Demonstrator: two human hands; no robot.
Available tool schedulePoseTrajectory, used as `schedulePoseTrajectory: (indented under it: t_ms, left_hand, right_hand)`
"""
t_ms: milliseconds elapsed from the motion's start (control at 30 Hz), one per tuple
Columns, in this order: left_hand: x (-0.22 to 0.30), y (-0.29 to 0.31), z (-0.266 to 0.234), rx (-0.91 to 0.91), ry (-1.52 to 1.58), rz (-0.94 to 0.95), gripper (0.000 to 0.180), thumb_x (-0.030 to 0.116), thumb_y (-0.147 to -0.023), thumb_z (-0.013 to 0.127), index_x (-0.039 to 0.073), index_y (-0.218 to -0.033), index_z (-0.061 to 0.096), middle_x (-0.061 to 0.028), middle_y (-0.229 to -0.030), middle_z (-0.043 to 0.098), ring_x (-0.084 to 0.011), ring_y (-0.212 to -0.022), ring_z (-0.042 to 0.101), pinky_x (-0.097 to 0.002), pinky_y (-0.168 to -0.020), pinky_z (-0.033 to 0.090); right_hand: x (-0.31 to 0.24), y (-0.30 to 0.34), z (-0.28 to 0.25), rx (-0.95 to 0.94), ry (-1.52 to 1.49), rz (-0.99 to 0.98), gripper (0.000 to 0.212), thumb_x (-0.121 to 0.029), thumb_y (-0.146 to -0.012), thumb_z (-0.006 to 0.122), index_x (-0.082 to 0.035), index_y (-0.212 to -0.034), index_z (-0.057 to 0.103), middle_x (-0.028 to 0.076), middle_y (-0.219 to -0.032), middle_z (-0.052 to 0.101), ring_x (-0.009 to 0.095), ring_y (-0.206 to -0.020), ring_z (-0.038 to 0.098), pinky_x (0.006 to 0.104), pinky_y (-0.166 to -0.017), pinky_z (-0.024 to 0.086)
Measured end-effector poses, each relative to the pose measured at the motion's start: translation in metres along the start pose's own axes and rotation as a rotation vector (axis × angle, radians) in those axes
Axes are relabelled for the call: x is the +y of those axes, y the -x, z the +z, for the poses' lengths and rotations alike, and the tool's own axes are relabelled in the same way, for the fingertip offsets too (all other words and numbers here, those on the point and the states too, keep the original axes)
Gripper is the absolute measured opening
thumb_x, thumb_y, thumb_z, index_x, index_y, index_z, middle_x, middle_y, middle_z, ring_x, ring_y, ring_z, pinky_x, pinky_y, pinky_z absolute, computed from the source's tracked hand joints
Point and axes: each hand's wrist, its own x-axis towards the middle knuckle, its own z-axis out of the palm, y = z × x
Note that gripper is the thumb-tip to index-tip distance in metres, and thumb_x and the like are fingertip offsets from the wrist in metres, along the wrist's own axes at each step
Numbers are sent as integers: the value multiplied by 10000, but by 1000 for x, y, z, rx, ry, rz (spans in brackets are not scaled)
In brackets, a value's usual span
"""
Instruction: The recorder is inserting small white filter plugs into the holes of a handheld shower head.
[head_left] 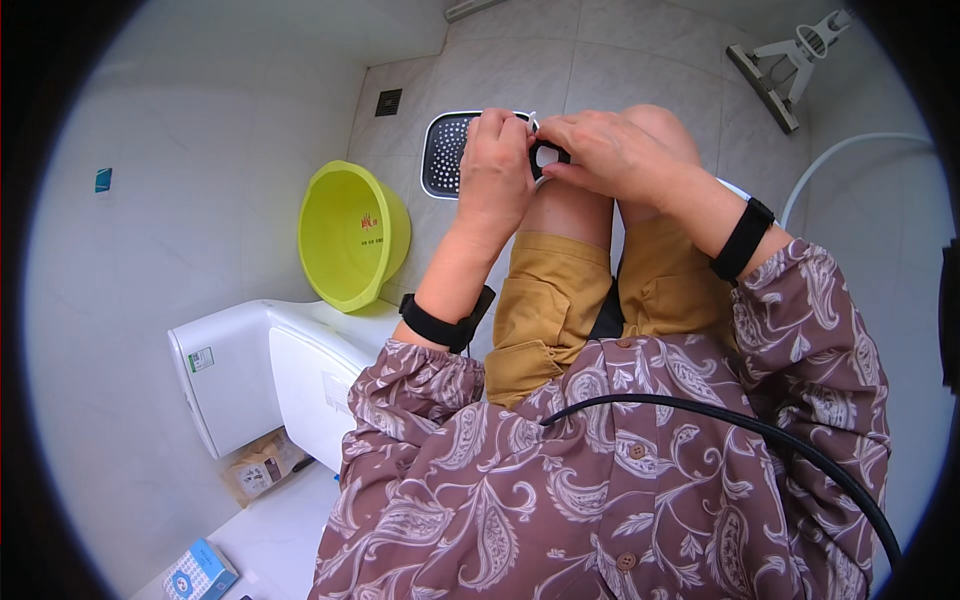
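Your right fingers (562, 131) grasp a dark piece (537, 158), pale middle facing you, long axis unclear. Left fingers (488, 126) beside it: grip, can't tell.

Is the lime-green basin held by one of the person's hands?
No, the lime-green basin stands apart on the left, while the left hand and right hand are close together near the knees.

One perforated tray (447, 160), one yellow-green basin (400, 240), one toilet (310, 370), one mop (766, 92), one drain (388, 102), two armbands (743, 238)

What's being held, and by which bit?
A small black-and-white thing: the right hand holds its right edge; the left hand hides its own grip.
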Motion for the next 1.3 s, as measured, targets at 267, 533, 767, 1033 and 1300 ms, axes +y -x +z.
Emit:
schedulePoseTrajectory:
  t_ms: [267, 533, 767, 1033, 1300]
  left_hand:
    - [1, 0, -2, -24, -30, -2, 58, -15, -775, 538, -4, -819, 503, -158, -882, 513, -342, -832, 499, -411, -715, 415]
    - [4, -3, -1, -35, -81, 3, 72, -10, -757, 548, -4, -820, 512, -155, -882, 520, -342, -845, 505, -411, -725, 418]
    - [-7, -2, -9, -38, 47, -101, 59, 6, -742, 621, -7, -770, 570, -112, -824, 567, -262, -688, 563, -349, -632, 462]
    - [-9, -9, -19, -132, 275, -325, 106, 81, -754, 672, 1, -819, 652, -93, -841, 614, -153, -609, 580, -257, -597, 474]
    - [-17, -9, -20, -142, 414, -449, 107, 96, -760, 662, -2, -798, 638, -109, -806, 619, -213, -625, 609, -297, -597, 482]
  right_hand:
    - [-2, 1, -1, -6, 9, 7, 310, -154, -761, 617, -4, -1020, 536, 137, -957, 603, 333, -906, 564, 403, -777, 453]
    - [-1, -1, -2, -36, 24, 8, 312, -153, -759, 617, -4, -1021, 536, 140, -970, 596, 337, -911, 559, 401, -778, 453]
    - [-4, 0, -3, -58, 38, 28, 301, -163, -775, 613, -6, -1023, 545, 132, -978, 597, 327, -909, 562, 397, -781, 454]
    - [-3, 1, -4, -38, 9, 32, 312, -157, -774, 617, -2, -1035, 546, 140, -971, 602, 331, -907, 567, 398, -778, 456]
    - [-3, 0, -2, -26, 6, 27, 309, -142, -765, 620, 1, -1029, 545, 142, -975, 602, 332, -907, 567, 401, -772, 457]
